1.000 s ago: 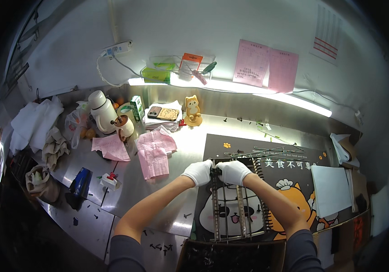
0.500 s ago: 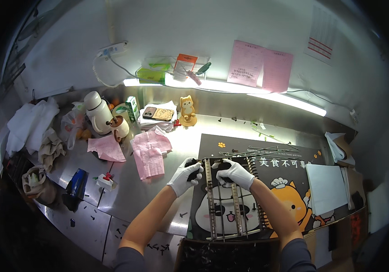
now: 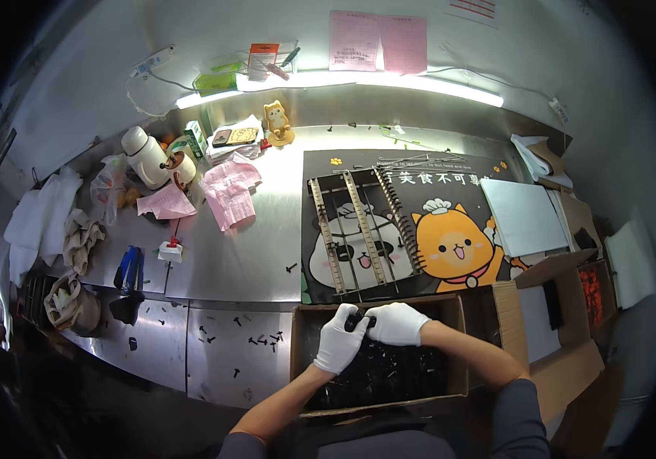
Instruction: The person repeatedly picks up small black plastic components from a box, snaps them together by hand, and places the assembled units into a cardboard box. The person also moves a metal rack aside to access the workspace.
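Observation:
Both my hands wear white gloves and meet above an open cardboard box [image 3: 456,359] heaped with small black parts [image 3: 378,372]. My left hand [image 3: 337,342] is closed around a clump of black pieces [image 3: 357,320], which shows between the two gloves. Beside it, my right hand [image 3: 398,324] has its fingers curled against the same clump; its fingertips are partly hidden. Farther off, a metal rack [image 3: 362,229] of slotted strips and thin rods lies on a dark cartoon mat [image 3: 450,287], touched by neither hand.
Small black screw-like pieces [image 3: 259,340] are scattered on the metal table at left. Pink papers [image 3: 228,191], a white thermos [image 3: 144,157] and a cat figurine [image 3: 276,122] stand or lie behind. A white board [image 3: 523,218] and an open carton [image 3: 565,348] are at right.
My hands have left the rack's far end and come back toward me over the box, still with black pieces. The view has tipped down, showing more of the box.

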The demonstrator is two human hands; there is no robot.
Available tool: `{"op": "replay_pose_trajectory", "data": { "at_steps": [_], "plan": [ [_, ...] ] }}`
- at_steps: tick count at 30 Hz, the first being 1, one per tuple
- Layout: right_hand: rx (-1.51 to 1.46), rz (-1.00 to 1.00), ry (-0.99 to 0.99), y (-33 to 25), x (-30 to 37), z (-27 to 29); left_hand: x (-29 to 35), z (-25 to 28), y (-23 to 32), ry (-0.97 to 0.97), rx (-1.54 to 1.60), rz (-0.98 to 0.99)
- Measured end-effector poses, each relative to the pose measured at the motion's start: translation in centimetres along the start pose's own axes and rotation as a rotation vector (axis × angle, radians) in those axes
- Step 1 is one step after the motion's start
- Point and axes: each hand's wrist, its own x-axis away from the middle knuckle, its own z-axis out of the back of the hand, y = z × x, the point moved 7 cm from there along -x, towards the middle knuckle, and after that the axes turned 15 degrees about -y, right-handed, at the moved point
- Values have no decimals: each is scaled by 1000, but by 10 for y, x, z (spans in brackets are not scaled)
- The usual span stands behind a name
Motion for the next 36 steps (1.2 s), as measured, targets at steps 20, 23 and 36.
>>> {"op": "replay_pose_trajectory", "data": {
  "at_steps": [20,23,36],
  "plan": [
    [-162,125,549,35,52,-86,45,-73,-40,-271,-21,-40],
    [-412,-15,671,51,48,-119,50,-72,-29,-66,-525,-39],
    [-627,-50,163,51,53,-96,25,-68,18,-444,-290,-459]
  ]
}}
